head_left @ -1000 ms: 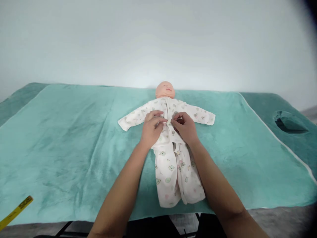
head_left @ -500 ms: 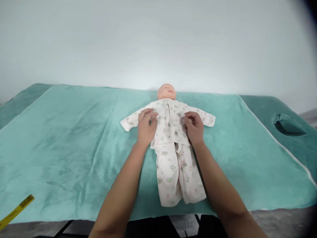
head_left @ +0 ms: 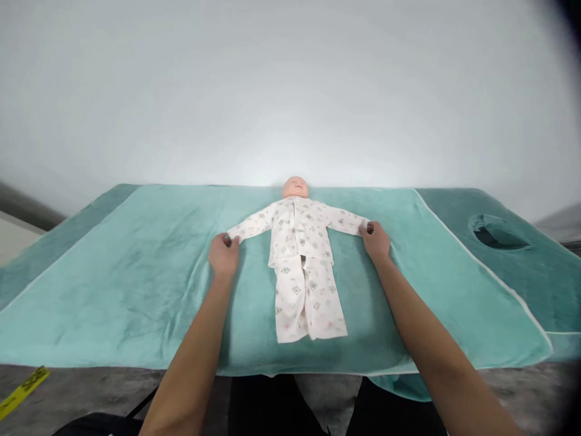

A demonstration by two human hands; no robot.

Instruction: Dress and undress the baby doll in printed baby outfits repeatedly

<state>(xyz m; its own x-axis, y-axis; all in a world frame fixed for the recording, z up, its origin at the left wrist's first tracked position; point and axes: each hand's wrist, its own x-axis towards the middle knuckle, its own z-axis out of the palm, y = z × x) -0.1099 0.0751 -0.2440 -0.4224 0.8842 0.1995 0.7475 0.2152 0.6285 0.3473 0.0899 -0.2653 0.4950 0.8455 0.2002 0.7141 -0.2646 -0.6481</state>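
Observation:
A baby doll [head_left: 295, 187] lies on its back on a green bed cover, its head toward the wall. It wears a white patterned shirt [head_left: 302, 227] and matching trousers [head_left: 290, 303]. Both sleeves are stretched out to the sides. My left hand [head_left: 224, 253] pinches the cuff end of the sleeve [head_left: 252, 226] on the left. On the right, my right hand [head_left: 374, 240] is closed on the end of the other sleeve [head_left: 345, 220]. No doll hands or feet show beyond the cloth.
The green cover [head_left: 149, 272] spreads over a bed that stands against a white wall [head_left: 290, 91]. A hole [head_left: 499, 233] opens in the bed at the right. Yellow tape [head_left: 22, 392] marks the grey floor at the lower left.
Both hands have moved outward from the shirt's front to the sleeve ends and closed on them. The sleeves are drawn straighter, and the camera view has shifted back.

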